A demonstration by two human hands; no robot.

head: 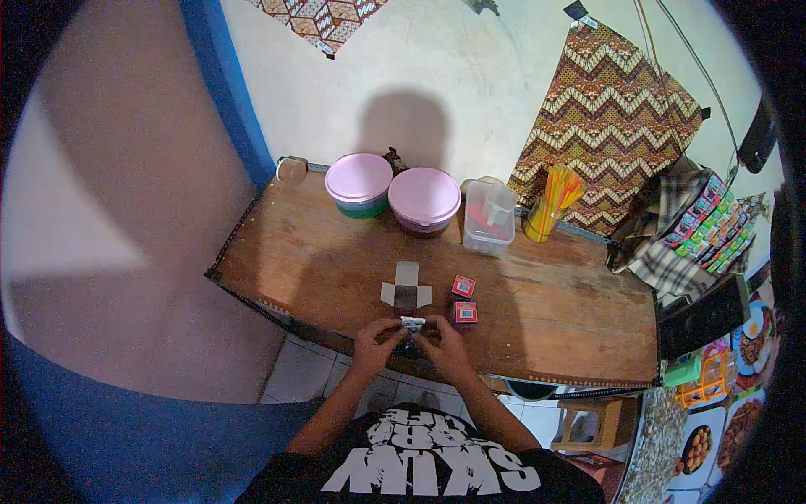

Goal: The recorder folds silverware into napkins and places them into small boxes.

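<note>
My left hand [378, 345] and my right hand [444, 346] meet over the front edge of the wooden table. Between their fingertips they hold a small packet [413, 324], white on top and dark below; its exact kind is too small to tell. Just beyond the fingers stands an opened cardboard box [406, 293], its pale flaps spread outwards. Two small closed red and dark boxes, an upper one [463, 286] and a lower one [466, 312], stand close together beside my right hand, with printed labels on top.
Along the wall stand two tubs with pink lids [359, 178] [424, 195], a clear plastic container [488, 233] and a jar of yellow and orange straws [543, 220]. Hanging sachets [711, 220] and checked cloth are at the right end of the wooden table [567, 315].
</note>
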